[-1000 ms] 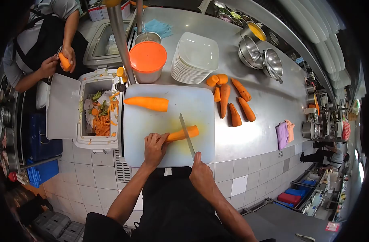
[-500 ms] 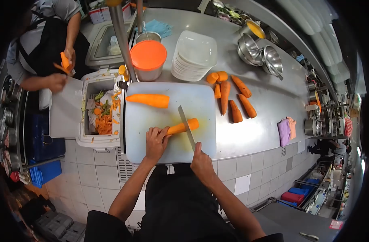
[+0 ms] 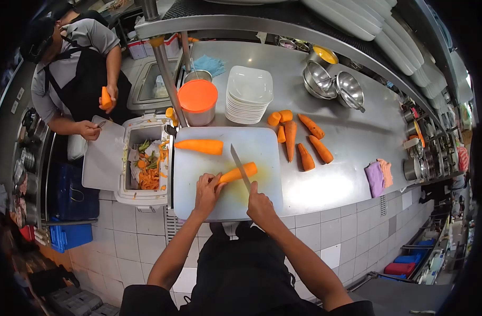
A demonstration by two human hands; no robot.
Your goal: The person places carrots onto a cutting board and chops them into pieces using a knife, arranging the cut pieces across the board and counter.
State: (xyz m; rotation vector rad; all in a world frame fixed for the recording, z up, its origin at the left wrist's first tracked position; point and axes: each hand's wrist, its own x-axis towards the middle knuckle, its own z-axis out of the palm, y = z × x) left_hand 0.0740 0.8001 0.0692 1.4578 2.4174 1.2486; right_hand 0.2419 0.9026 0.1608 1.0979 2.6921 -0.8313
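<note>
On the white cutting board (image 3: 198, 181), a peeled carrot (image 3: 235, 174) lies at a slant, its lower left end gripped by my left hand (image 3: 206, 196). My right hand (image 3: 261, 204) is closed round the handle of a knife (image 3: 241, 167). The blade crosses over the carrot near its right end; whether it has cut in, I cannot tell. Another peeled carrot (image 3: 200, 146) rests at the board's upper left. Several unpeeled carrots (image 3: 290, 139) and a few short pieces (image 3: 274, 118) lie on the steel table to the right of the board.
A bin (image 3: 122, 163) of peelings stands left of the board. Behind it, a co-worker (image 3: 88, 68) holds a carrot. Stacked white dishes (image 3: 246, 100), an orange-lidded tub (image 3: 197, 97), metal bowls (image 3: 349, 88) and cloths (image 3: 375, 179) are on the table. A shelf (image 3: 241, 26) spans overhead.
The camera view has tilted up, so the scene sits lower and the shelf shows. My hands keep their hold on carrot and knife. The co-worker's hands have moved apart.
</note>
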